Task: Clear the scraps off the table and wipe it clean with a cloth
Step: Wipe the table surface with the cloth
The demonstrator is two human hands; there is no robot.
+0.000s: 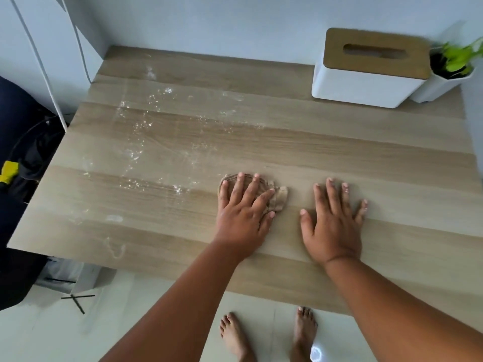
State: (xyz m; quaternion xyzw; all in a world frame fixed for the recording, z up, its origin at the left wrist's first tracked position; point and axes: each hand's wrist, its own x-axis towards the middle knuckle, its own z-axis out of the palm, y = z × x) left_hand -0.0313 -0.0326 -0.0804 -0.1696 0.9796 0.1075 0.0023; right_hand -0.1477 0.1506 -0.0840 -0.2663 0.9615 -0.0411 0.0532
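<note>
A light wooden table (287, 142) fills the view. White powdery smears and specks (146, 131) cover its left and middle part. A small brown cloth (280, 195) lies bunched on the table near the front centre. My left hand (244, 212) presses flat on the cloth with fingers spread, covering most of it. My right hand (333, 220) rests flat and open on the bare wood just right of the cloth, holding nothing.
A white tissue box with a wooden lid (371, 66) stands at the back right, next to a small potted plant (449, 71) in the corner. White walls bound the back and right. Dark items and a cable (39, 56) lie left of the table. My bare feet (269, 335) stand below the front edge.
</note>
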